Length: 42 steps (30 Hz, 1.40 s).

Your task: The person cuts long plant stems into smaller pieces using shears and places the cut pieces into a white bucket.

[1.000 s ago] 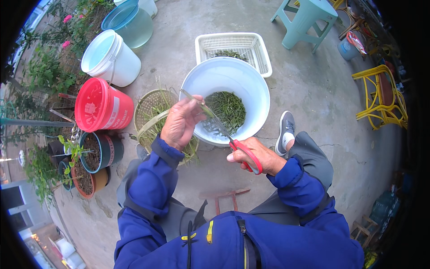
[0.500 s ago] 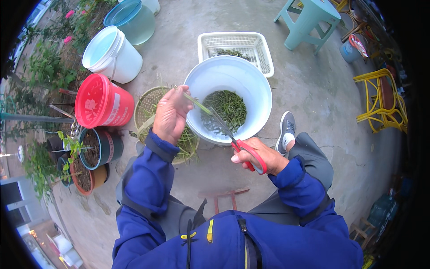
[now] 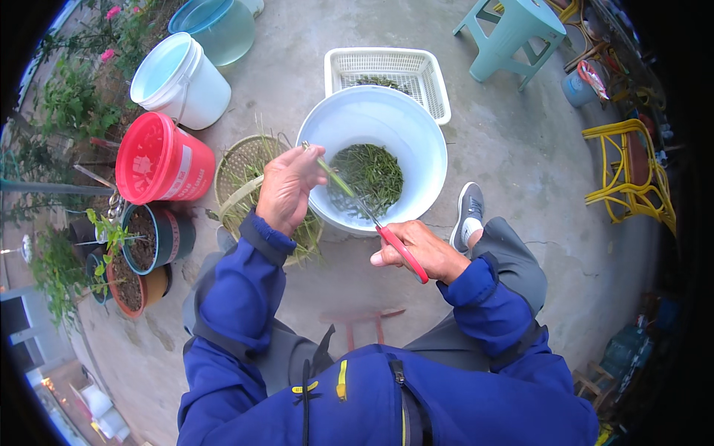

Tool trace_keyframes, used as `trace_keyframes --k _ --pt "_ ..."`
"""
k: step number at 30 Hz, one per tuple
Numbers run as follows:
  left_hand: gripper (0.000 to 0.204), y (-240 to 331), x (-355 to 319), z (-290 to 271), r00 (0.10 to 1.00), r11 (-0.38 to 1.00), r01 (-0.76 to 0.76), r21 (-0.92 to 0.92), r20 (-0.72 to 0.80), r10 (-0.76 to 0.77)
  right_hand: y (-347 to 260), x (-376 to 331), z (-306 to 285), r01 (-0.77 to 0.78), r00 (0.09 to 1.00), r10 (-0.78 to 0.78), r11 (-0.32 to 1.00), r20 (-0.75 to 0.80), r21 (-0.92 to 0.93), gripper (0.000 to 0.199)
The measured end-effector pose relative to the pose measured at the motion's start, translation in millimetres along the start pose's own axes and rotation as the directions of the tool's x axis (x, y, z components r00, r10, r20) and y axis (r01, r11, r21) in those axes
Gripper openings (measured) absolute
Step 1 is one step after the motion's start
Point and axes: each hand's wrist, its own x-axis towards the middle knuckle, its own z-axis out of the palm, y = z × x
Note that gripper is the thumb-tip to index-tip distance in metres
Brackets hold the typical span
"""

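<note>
Scissors (image 3: 402, 254) turned edgewise, pointing forward left, clasped in right grip (image 3: 431, 253), left grip (image 3: 288, 187) pinching green stem (image 3: 339, 181)

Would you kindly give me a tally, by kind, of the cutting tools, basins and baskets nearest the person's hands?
Cutting tools: 1 (red-handled scissors, in the right hand)
Basins: 1 (wide pale basin)
Baskets: 2 (white plastic basket, woven basket with a handle)
Total: 4
</note>
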Motion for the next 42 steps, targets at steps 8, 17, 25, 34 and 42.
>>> trace_keyframes --k 8,17,25,34,42 --pt "0.017 -3 -2 2 1.000 1.000 -0.008 0.017 0.006 0.007 4 3 2 0.001 1.000 -0.001 1.000 -0.009 -0.031 0.046" --pt "0.015 -6 -4 6 1.000 0.998 0.009 0.066 -0.018 -0.008 6 5 3 0.004 0.999 -0.008 0.991 -0.031 -0.134 0.046" --pt "0.015 -7 -3 4 0.999 0.999 -0.002 0.040 -0.039 0.004 7 7 7 0.016 0.997 -0.025 0.993 -0.066 -0.121 0.042" --pt "0.014 -6 -1 1 0.998 1.000 0.003 0.027 -0.057 -0.002 13 9 14 0.001 0.993 -0.014 0.994 -0.121 -0.108 0.035" --pt "0.013 -6 0 0 0.998 0.999 0.009 0.035 -0.068 -0.006 15 10 17 0.052 0.987 -0.065 0.994 -0.146 -0.095 0.031"
